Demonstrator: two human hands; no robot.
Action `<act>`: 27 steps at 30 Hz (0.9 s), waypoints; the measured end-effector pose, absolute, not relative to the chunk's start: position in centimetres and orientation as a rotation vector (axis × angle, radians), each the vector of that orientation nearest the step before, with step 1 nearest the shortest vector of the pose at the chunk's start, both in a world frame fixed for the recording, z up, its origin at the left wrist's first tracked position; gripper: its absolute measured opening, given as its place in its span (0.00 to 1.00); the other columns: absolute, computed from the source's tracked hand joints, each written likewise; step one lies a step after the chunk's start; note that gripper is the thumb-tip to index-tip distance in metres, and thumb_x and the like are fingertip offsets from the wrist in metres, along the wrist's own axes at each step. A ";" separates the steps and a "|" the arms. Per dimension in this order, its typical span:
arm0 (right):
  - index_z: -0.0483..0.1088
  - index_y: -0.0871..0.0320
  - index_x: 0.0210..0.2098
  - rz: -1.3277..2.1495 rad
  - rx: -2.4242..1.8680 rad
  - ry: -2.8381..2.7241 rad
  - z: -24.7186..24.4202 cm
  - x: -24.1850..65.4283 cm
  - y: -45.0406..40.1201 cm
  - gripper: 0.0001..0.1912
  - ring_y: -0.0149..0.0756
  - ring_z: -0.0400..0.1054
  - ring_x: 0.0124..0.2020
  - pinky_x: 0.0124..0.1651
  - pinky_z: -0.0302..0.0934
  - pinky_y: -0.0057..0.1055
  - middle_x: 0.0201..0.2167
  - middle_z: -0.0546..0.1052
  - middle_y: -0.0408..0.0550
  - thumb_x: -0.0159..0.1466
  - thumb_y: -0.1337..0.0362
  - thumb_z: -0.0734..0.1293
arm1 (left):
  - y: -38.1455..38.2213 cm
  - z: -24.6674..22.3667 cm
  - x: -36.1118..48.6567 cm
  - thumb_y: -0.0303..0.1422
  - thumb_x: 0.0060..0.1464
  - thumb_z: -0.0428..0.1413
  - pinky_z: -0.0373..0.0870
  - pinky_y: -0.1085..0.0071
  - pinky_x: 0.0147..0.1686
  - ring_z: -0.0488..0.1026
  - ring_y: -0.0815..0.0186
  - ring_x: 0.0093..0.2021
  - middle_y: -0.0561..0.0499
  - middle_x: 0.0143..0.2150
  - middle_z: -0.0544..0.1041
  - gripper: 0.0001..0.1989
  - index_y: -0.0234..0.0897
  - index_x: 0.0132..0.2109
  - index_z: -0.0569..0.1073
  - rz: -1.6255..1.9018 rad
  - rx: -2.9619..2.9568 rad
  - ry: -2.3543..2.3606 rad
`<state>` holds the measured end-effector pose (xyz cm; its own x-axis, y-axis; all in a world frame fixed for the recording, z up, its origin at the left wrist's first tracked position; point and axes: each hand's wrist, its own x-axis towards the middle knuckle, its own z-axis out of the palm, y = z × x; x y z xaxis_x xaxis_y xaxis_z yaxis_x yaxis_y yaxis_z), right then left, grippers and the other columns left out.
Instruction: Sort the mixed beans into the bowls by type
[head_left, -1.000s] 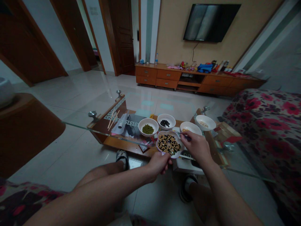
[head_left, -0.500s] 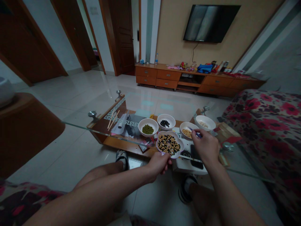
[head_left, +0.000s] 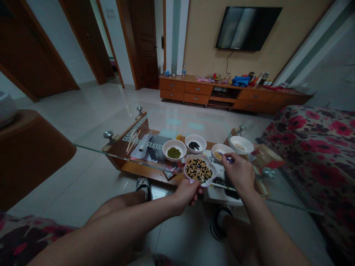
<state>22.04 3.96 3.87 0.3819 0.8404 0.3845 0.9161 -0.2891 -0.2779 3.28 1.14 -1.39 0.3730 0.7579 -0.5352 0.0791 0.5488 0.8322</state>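
Beans sit sorted in white bowls on the glass-topped coffee table (head_left: 111, 152), seen from the head camera looking down past the person's knees. The left hand (head_left: 187, 195) is curled around the near rim of the mixed-bean bowl (head_left: 199, 170), fingers wrapped under the edge and thumb on top. This bowl has a faint purple tint at its rim, sits slightly tilted, and is well filled with black, yellow and green beans. Whether its base touches the table cannot be told.

The right hand (head_left: 239, 173) is pinching a thin utensil (head_left: 224, 154), blue near the hand, between thumb and bent fingers. Its tip reaches into the soybean bowl (head_left: 218, 155), which holds a shallow layer of yellow beans; whether it is tweezers or chopsticks is too small to tell.

Farther along stand the mung bean bowl (head_left: 174, 150), with a small mound of green beans, and the black bean bowl (head_left: 194, 144), with a smaller heap. At the right end, the pale bean bowl (head_left: 240, 145) holds only a few light beans. A pair of wooden chopsticks (head_left: 132, 141) lies on the wooden shelf toward the left, and a dark phone (head_left: 230, 186) lies under the right hand.
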 end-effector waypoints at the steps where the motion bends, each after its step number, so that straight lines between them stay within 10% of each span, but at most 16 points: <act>1: 0.77 0.51 0.38 -0.219 -2.196 -1.514 3.7 22.0 3.8 0.15 0.38 0.68 0.27 0.27 0.49 0.29 0.27 0.78 0.48 0.61 0.52 0.62 | 1.2 -1.3 3.3 0.36 0.53 0.47 0.48 0.78 0.12 0.54 0.74 0.14 0.58 0.16 0.61 0.11 0.37 0.25 0.66 0.523 0.911 1.124; 16: 0.69 0.61 0.38 0.132 -2.049 -1.874 4.0 26.9 27.5 0.20 0.36 0.69 0.37 0.37 0.55 0.27 0.37 0.77 0.55 0.70 0.59 0.49 | 1.4 -3.0 3.1 0.44 0.56 0.44 0.52 0.76 0.14 0.54 0.71 0.12 0.57 0.11 0.57 0.18 0.38 0.25 0.66 0.290 0.919 1.157; 21: 0.70 0.61 0.38 0.163 -2.084 -1.937 0.1 26.4 38.2 0.20 0.38 0.68 0.36 0.35 0.55 0.27 0.36 0.77 0.56 0.69 0.59 0.51 | 3.8 -4.8 3.4 0.46 0.47 0.57 0.65 0.74 0.25 0.71 0.64 0.27 0.50 0.23 0.72 0.14 0.40 0.31 0.75 0.364 0.993 1.230; 27: 0.70 0.59 0.38 0.177 -2.018 -2.068 -3.2 26.3 43.3 0.17 0.37 0.67 0.34 0.33 0.53 0.28 0.35 0.77 0.53 0.67 0.56 0.55 | 7.6 -6.2 5.0 0.49 0.56 0.51 0.70 0.68 0.31 0.74 0.59 0.39 0.52 0.33 0.76 0.15 0.48 0.39 0.77 0.369 0.957 1.238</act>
<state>26.30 43.31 -3.23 -0.0123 0.9958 0.0907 0.9659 0.0353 -0.2564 4.97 7.60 -6.25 0.3303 0.7045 -0.6282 0.2464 0.5781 0.7779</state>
